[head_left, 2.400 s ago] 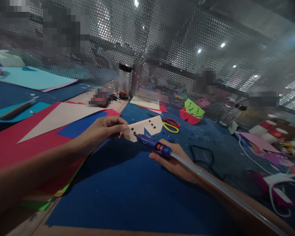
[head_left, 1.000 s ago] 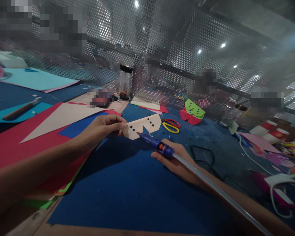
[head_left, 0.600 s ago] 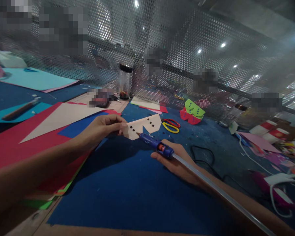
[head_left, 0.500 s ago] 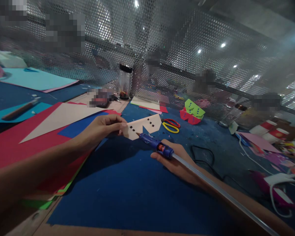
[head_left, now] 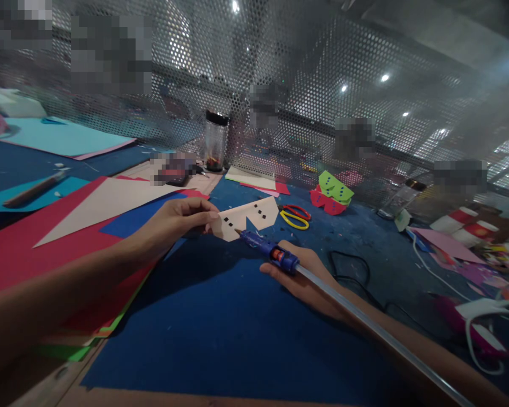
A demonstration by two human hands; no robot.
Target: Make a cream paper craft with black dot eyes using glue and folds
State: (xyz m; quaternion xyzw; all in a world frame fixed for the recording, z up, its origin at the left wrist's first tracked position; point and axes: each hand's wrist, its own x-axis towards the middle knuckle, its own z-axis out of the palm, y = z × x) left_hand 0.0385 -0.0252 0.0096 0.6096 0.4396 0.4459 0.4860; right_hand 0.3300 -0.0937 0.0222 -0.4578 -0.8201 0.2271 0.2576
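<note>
My left hand (head_left: 190,217) pinches the left end of a cream paper cutout (head_left: 241,217), which has a V-shaped notch in its lower edge and several small black squares on its face. In my right hand (head_left: 300,277) is a blue glue gun (head_left: 262,244). Its nozzle points up and left, at or very close to the cutout's lower left part; contact cannot be made out. A long clear glue stick (head_left: 364,316) runs out of the gun's back, over my right forearm. The fingers behind the gun are partly hidden.
Red-and-yellow-handled scissors (head_left: 295,217) lie just right of the cutout. Beyond them stand green and red paper cutouts (head_left: 333,193). Coloured sheets (head_left: 8,254) are stacked at left, near a lidded jar (head_left: 216,141). A black cord (head_left: 351,254) and a magenta glue gun (head_left: 474,328) lie at right.
</note>
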